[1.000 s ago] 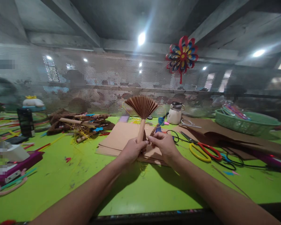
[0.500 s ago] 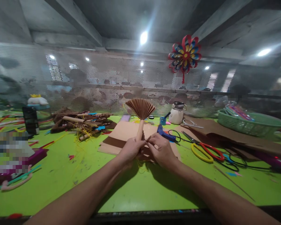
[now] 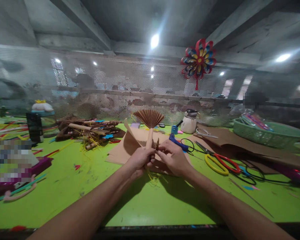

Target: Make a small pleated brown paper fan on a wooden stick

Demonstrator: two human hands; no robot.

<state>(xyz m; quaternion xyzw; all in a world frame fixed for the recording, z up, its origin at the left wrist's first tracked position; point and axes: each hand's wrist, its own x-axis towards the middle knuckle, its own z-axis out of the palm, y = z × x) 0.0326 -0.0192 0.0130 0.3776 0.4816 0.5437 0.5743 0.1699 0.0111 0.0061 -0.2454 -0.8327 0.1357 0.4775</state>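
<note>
In the middle of the head view, my left hand [image 3: 141, 159] is closed around the lower part of a pale rolled paper tube [image 3: 149, 138]. A pleated brown paper fan [image 3: 149, 118] spreads from the tube's top end. Close beside it, my right hand [image 3: 173, 156] pinches a small brown twisted strip [image 3: 157, 144] between thumb and fingers, next to the tube. Yellow strands [image 3: 153, 180] dangle below my left hand. Sheets of brown paper [image 3: 133, 141] lie behind and under my hands, one with its left edge curled up.
A blue glue gun [image 3: 178, 143] and scissors with red and yellow handles [image 3: 218, 163] lie to the right. Further back are a white flask [image 3: 189, 121] and a green basket [image 3: 267, 133]. Brown crumpled paper pieces [image 3: 72, 125] heap at left, near a black phone [image 3: 35, 127].
The brown strip in my right fingers now stands upright beside the tube. The left edge of the paper sheet has curled upward. Both hands stay in nearly the same place.
</note>
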